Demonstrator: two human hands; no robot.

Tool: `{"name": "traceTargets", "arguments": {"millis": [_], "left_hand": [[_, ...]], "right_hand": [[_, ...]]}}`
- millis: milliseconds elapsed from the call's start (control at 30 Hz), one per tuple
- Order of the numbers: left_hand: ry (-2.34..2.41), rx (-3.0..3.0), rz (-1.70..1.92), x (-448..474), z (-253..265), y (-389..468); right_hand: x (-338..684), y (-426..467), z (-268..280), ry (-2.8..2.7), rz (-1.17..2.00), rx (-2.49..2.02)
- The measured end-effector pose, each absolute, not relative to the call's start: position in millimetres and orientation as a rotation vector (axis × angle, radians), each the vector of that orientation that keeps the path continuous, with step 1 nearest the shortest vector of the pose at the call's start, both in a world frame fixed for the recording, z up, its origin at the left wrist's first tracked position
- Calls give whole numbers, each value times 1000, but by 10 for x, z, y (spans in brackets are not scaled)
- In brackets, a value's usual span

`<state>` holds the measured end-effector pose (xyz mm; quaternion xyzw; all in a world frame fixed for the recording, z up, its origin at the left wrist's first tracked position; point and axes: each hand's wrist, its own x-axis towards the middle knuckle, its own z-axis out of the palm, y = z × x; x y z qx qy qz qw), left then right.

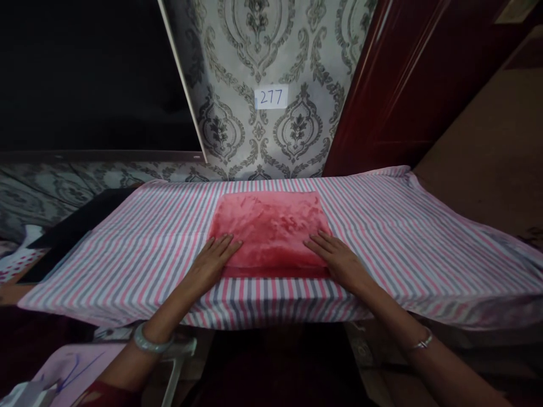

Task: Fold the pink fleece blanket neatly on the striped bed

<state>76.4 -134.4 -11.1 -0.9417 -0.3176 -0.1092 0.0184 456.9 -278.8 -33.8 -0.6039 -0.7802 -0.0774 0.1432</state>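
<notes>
A reddish-pink plush cloth (271, 226), folded into a neat rectangle, lies flat on a striped tablecloth (148, 243). My left hand (212, 260) rests palm down on the cloth's near left corner, fingers stretched out. On the near right corner lies my right hand (337, 257), also flat with its fingers extended. Neither hand grips the fabric. A darker red fold shows along the cloth's near edge.
A large black screen (93, 79) stands behind the table on the left. Patterned wallpaper with a paper label (271, 96) reading 277 is straight ahead. A dark red wooden panel (394, 85) rises at the back right. A pink surface (80, 367) is low on the left.
</notes>
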Motion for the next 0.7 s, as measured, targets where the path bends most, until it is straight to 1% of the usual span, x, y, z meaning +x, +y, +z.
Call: {"name": "traceTargets", "arguments": {"millis": [100, 200, 333, 400, 500, 567, 700], "left_hand": [[-982, -2930, -357, 737, -188, -1321], [-939, -2971, -370, 657, -162, -1331], [-832, -3066, -450, 625, 83, -1393], [-857, -3077, -508, 755, 232, -1434], [-977, -3020, -556, 1157, 379, -1472], [-1048, -2964, -549, 1472, 395, -1469], [-1158, -2909, -441, 1879, 228, -1411]], "right_hand": [[4583, -2790, -456, -2185, -229, -1698], [4574, -2844, -462, -2167, -140, -1642], [4570, -2949, -200, -2185, 53, -1631], [4528, -2910, 2, -2151, 82, -1665], [4369, -2622, 259, -2066, -10, -1700], [4224, -2322, 337, -2030, -83, -1763], [4019, -1848, 213, -1988, -156, -2011]]}}
